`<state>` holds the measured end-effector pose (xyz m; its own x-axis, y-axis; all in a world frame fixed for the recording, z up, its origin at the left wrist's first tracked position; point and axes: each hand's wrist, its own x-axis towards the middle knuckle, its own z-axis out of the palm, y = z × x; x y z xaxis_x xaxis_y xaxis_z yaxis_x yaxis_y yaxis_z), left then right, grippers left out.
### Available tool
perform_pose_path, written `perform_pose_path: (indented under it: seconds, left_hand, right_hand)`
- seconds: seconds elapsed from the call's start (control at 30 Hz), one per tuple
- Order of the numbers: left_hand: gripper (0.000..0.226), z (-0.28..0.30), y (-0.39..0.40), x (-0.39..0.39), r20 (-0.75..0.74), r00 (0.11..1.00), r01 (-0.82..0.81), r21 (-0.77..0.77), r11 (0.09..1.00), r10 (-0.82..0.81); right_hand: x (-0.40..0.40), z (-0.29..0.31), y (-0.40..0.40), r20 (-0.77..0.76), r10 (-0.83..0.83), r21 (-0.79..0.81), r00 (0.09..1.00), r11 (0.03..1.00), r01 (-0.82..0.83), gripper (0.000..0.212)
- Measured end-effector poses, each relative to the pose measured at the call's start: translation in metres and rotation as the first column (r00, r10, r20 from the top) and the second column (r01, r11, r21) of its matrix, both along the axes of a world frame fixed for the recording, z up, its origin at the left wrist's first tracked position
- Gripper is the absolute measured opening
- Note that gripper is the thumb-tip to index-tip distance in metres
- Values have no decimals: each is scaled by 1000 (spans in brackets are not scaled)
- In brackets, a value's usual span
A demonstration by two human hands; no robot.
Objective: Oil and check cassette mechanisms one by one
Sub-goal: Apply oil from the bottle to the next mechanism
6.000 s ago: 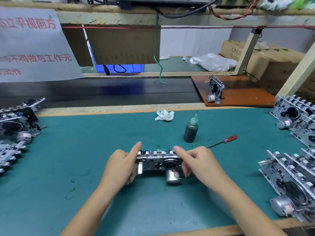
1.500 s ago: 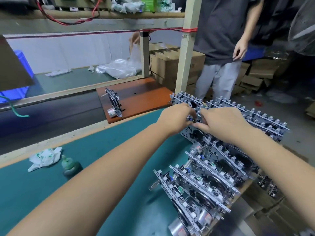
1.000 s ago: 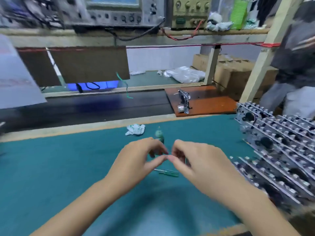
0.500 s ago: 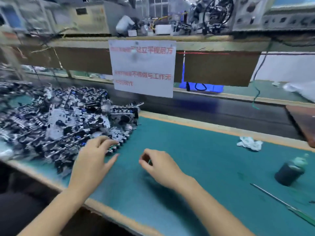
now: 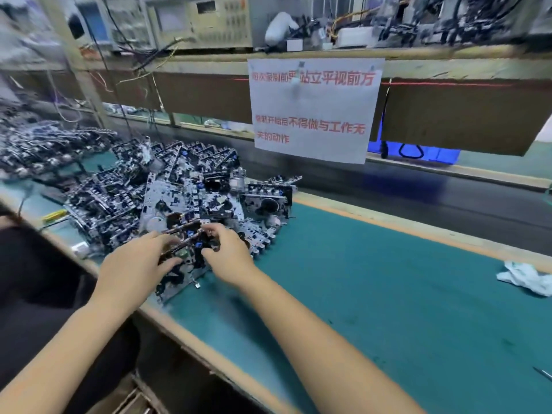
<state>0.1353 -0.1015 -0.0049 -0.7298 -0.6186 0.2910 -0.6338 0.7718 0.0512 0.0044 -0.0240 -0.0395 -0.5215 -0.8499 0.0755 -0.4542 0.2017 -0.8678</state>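
A big heap of metal cassette mechanisms (image 5: 185, 198) covers the left end of the green mat (image 5: 373, 294). One mechanism (image 5: 185, 258) at the heap's near edge sits between both hands. My left hand (image 5: 134, 264) grips its left side with curled fingers. My right hand (image 5: 230, 252) pinches its top right edge. The oil bottle is out of view.
A crumpled white cloth (image 5: 525, 277) lies at the mat's right edge. A metal tool tip (image 5: 542, 373) shows at the lower right. A white paper sign (image 5: 313, 109) hangs from the shelf above. A dark conveyor belt (image 5: 433, 198) runs behind the mat.
Both hands have moved forward into the heap and taken hold of one mechanism; half a second ago they hovered open above the mat. The view has swung further left.
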Motion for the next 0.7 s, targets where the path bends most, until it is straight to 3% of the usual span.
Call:
perform_pose_path:
  seconds: [0.2, 0.33, 0.43, 0.57, 0.7]
  left_hand:
    - [35, 5, 7, 7, -39, 998, 44, 26, 999, -43]
    - [36, 15, 31, 12, -146, 978, 158, 78, 984, -146]
    - [35, 31, 60, -3, -147, 950, 287, 49, 957, -277]
    - [33, 41, 108, -43, -198, 856, 508, 142, 850, -478]
    - [31, 27, 171, -91, -287, 711, 698, 185, 692, -641]
  right_hand:
    - [7, 10, 8, 62, 6, -36, 998, 999, -3, 46]
    - [2, 22, 53, 79, -17, -140, 997, 990, 28, 36]
    - [-8, 27, 104, 134, -80, -237, 988, 965, 110, 30]
    - [-28, 32, 188, 282, -250, -273, 926, 904, 328, 32]
    - [-40, 30, 278, 210, -485, -255, 849, 811, 526, 29]
